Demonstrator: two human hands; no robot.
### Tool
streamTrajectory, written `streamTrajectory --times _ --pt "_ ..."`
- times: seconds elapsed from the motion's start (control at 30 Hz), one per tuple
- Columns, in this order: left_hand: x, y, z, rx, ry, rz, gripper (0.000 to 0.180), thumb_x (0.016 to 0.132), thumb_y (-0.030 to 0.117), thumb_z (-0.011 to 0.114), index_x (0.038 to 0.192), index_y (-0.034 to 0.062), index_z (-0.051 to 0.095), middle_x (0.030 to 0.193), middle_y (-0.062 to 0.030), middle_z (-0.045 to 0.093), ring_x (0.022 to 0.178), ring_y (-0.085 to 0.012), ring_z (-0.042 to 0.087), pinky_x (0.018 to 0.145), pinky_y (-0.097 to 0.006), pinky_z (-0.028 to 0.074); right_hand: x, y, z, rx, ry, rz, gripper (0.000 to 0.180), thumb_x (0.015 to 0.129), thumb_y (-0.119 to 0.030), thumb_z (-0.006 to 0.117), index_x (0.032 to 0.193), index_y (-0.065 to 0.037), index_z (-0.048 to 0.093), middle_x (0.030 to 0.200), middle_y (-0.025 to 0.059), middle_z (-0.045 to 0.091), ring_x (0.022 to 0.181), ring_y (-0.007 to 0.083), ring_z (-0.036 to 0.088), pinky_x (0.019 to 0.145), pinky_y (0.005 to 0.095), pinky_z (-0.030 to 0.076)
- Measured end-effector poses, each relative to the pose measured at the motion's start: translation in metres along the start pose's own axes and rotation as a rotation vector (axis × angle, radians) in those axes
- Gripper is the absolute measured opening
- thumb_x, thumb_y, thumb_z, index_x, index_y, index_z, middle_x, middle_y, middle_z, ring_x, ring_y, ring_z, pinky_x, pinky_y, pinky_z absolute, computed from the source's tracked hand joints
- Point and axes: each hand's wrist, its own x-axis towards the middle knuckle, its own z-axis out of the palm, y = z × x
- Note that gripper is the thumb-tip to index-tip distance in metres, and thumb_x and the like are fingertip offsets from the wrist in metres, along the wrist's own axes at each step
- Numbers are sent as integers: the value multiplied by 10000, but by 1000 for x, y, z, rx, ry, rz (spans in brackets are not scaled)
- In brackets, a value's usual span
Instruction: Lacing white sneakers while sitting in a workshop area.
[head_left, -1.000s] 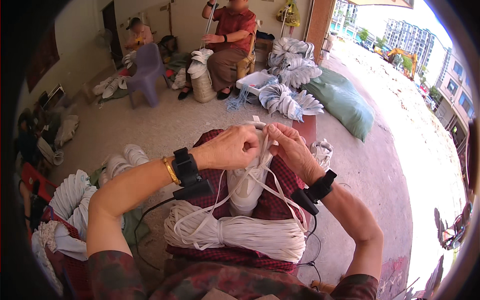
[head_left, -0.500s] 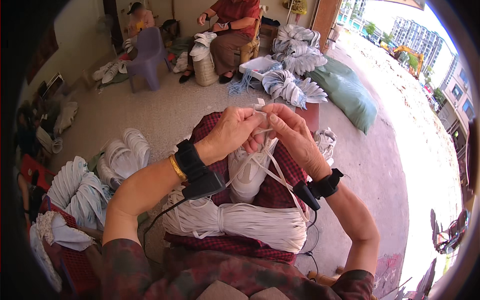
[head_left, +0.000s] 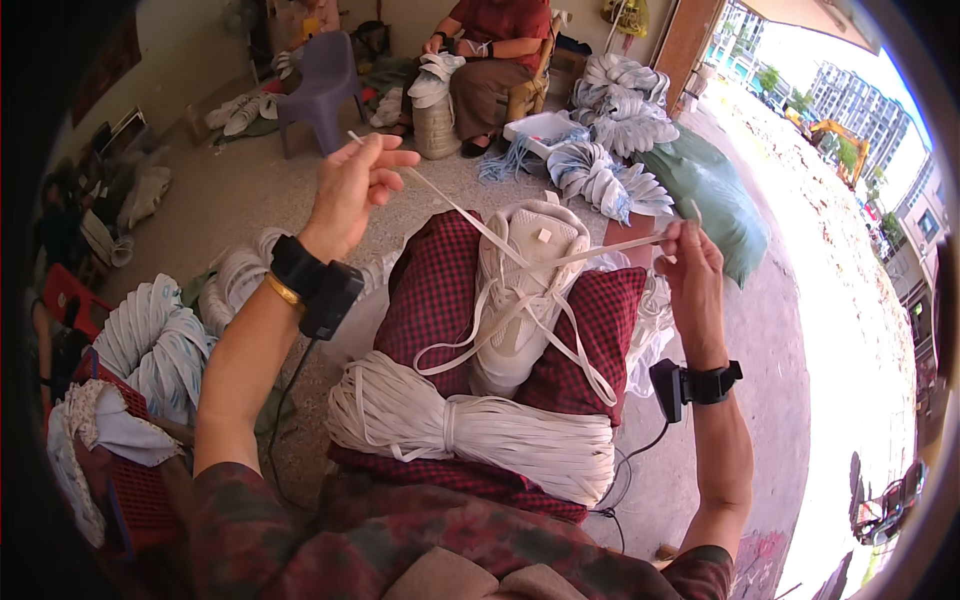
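Observation:
A white sneaker (head_left: 508, 345) rests between my knees, its toe toward me. A flat white shoelace (head_left: 462, 212) runs through it and crosses over the tongue, with slack loops hanging at both sides. My left hand (head_left: 345, 195) pinches one end of the lace, raised to the upper left of the shoe. Off to the right, my right hand (head_left: 693, 265) pinches the other end, its tip sticking up above the fingers. Both strands stretch between shoe and hands. Across my lap lies a thick tied bundle of white laces (head_left: 520, 440), touched by neither hand.
Stacked white shoe pieces (head_left: 155, 335) lie at the left beside a red basket (head_left: 150, 515). Ahead, a seated person (head_left: 495, 45) works near a purple chair (head_left: 322, 85). More shoe pieces (head_left: 620, 105) and a green sack (head_left: 710, 190) stand at the right.
My hands were together above the shoe; they have spread apart left and right, each drawing a lace end outward. The shoe's upper and tongue are now uncovered.

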Motion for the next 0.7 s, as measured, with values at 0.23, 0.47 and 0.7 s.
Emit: streamTrajectory --times 0.23,0.47,0.7 --pt "61 -11 -247 -98 426 -14 337 1062 245 495 1298 9 542 1195 -154 709 880 -105 700 604 -168 531 -1 -27 -238 118 397 -13 181 1071 -258 512 1032 -117 618 892 -34 649 909 90 648 558 178 371" --pt "-33 -8 -33 861 -94 367 534 886 65 683 1392 123 522 977 -51 650 713 -85 603 610 -247 521 -27 23 -152 -931 57 401 356 976 -268 617 1214 -5 656 1025 125 758 814 220 721 605 301 485" --pt "-94 -20 50 1068 -639 797 191 782 125 797 903 43 673 1019 -87 477 979 -264 493 886 -403 401 -43 -5 45 -1146 -321 -701 162 900 -148 678 1011 -32 700 1021 134 625 958 319 568 764 422 527"
